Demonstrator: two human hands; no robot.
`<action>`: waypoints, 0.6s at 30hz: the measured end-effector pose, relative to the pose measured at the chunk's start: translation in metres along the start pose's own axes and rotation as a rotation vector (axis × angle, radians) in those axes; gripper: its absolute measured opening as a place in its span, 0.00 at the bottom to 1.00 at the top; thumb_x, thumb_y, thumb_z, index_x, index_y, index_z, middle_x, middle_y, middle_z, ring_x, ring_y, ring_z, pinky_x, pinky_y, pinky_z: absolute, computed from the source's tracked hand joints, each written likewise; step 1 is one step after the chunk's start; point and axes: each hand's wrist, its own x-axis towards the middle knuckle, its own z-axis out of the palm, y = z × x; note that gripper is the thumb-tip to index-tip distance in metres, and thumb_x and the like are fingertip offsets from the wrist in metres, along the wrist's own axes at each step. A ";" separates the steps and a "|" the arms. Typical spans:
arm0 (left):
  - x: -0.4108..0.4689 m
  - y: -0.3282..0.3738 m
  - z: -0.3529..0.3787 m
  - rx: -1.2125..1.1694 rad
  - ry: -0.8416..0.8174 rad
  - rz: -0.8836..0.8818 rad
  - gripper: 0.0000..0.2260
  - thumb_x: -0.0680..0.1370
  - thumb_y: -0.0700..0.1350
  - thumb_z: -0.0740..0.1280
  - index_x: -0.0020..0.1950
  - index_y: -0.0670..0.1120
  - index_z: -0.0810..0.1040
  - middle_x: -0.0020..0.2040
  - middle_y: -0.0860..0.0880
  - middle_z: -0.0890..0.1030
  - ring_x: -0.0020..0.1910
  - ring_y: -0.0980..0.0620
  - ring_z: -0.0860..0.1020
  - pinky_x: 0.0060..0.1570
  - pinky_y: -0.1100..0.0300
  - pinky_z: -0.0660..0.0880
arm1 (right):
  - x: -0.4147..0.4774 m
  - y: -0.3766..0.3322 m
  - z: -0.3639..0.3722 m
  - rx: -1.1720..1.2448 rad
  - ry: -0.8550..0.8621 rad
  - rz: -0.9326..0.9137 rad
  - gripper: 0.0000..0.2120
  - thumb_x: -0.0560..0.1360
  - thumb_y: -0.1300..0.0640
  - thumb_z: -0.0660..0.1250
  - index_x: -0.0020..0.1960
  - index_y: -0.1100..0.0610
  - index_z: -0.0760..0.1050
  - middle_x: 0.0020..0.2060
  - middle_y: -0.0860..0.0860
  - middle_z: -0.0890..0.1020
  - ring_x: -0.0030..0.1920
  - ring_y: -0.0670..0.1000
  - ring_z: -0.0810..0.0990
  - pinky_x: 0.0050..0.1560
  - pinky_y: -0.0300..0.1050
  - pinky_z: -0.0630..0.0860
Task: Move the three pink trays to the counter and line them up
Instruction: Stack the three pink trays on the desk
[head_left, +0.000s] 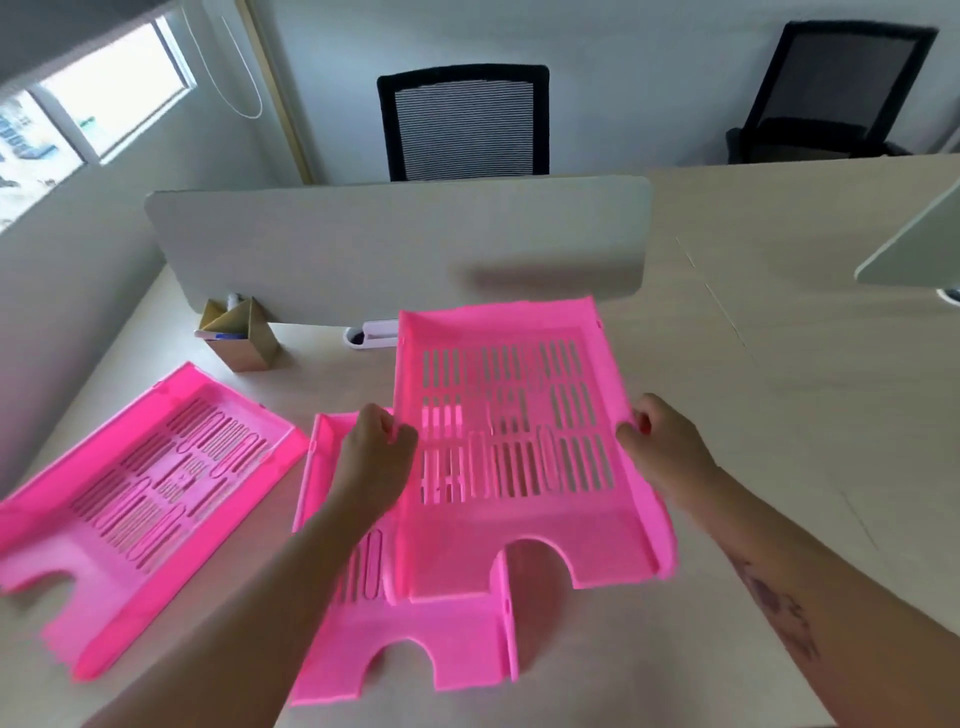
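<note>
I've got the third tray (519, 447) in both hands: left hand (376, 457) pinched shut on its left wall, right hand (660, 441) closed on the right wall, roughly opposite each other. A side grip at mid-length keeps it level and lets me steer the yaw, which matters for lining up. It's lifted and tilted a bit, its near left corner overlapping the middle tray (415, 639) that lies flat on the counter (753, 415); far end hangs over bare counter short of the divider (395, 249). The left tray (135, 499) is flat too, angled clockwise off the other two, a gap between it and the middle one. Cutout fronts all face me, so orientation is consistent. My read: two are down, the last is mid-placement. The free spot is bare counter to the right of the middle tray, so this one wants shifting right until it clears the overlap, then down with its side wall parallel to the neighbour. Risk: its edge catching the middle tray's wall and dragging it. The left tray probably needs squaring afterwards. The pen box (239, 338) by the divider is clear of all this.
</note>
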 end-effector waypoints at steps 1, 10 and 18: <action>0.004 -0.016 -0.018 0.037 0.010 -0.001 0.06 0.78 0.43 0.63 0.44 0.40 0.71 0.35 0.46 0.75 0.30 0.49 0.70 0.27 0.57 0.64 | -0.012 -0.011 0.018 0.007 -0.008 -0.002 0.12 0.76 0.61 0.62 0.37 0.56 0.62 0.29 0.50 0.66 0.28 0.50 0.63 0.30 0.45 0.60; -0.009 -0.129 -0.073 0.142 -0.063 -0.073 0.06 0.79 0.42 0.61 0.41 0.45 0.68 0.34 0.46 0.74 0.30 0.48 0.70 0.28 0.55 0.68 | -0.082 -0.052 0.127 0.115 0.015 0.054 0.14 0.78 0.63 0.59 0.37 0.55 0.59 0.29 0.51 0.64 0.27 0.50 0.61 0.27 0.45 0.58; -0.025 -0.144 -0.064 -0.044 -0.142 -0.248 0.07 0.81 0.44 0.59 0.51 0.41 0.70 0.49 0.37 0.79 0.48 0.35 0.79 0.45 0.40 0.79 | -0.094 -0.044 0.155 0.069 0.001 0.117 0.12 0.80 0.60 0.58 0.39 0.56 0.60 0.29 0.51 0.65 0.26 0.49 0.62 0.26 0.44 0.61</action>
